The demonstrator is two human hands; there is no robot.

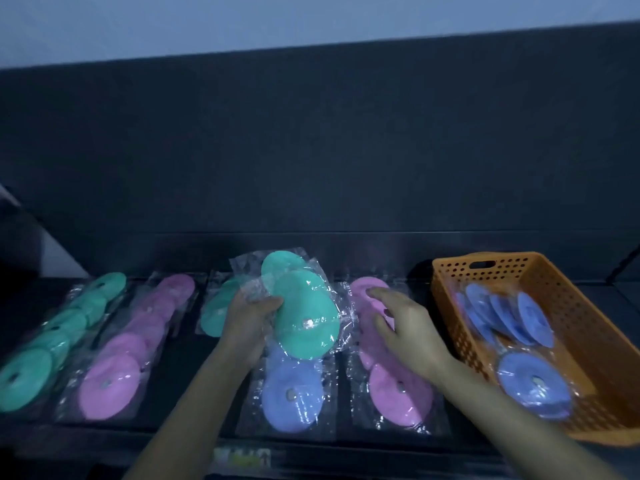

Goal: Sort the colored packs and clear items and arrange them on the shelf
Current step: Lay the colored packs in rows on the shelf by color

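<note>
Head view: the left hand [247, 323] grips a teal pack [304, 313] by its left edge, raised off the shelf [187, 358] above a blue pack [291, 393]. The pack's long axis runs near to far. The right hand [405, 320], fingers spread and holding nothing, hovers just right of it over a pink pack [398, 393]. The likely destination, the short teal row [216, 313], lies just left of the gripping hand, which is the nearer one.

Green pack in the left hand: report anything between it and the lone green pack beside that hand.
Nothing visible but the left hand itself, which grips the held green pack beside the lone green pack. The right hand is over the pink packs, on the other side.
</note>
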